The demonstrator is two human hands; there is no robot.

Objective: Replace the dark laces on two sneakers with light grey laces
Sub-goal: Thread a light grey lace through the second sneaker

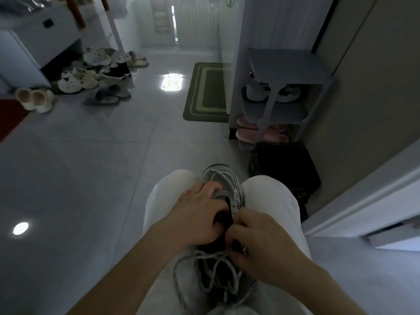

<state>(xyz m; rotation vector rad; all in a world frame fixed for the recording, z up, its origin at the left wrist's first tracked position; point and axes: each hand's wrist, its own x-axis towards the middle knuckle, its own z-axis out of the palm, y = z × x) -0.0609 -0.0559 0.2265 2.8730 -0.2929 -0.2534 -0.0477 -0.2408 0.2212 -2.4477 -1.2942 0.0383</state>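
One sneaker (223, 194) is part-laced in light grey lace (211, 267): the left hand (200, 214) clasps it, the grip of the right hand (256, 242) pinches the lace at its side, probably bound for the next of its eyelets (237, 202).

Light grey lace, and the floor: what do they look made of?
Light grey lace: woven textile cord, matte, likely; it droops in soft loops. Floor: glazed tile, probably; glossy, mirrors the lights, with thin joint lines.

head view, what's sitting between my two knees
A grey sneaker threaded with a light grey lace lies between left knee and right knee, in the head view; left hand holds it, right hand pinches the lace.
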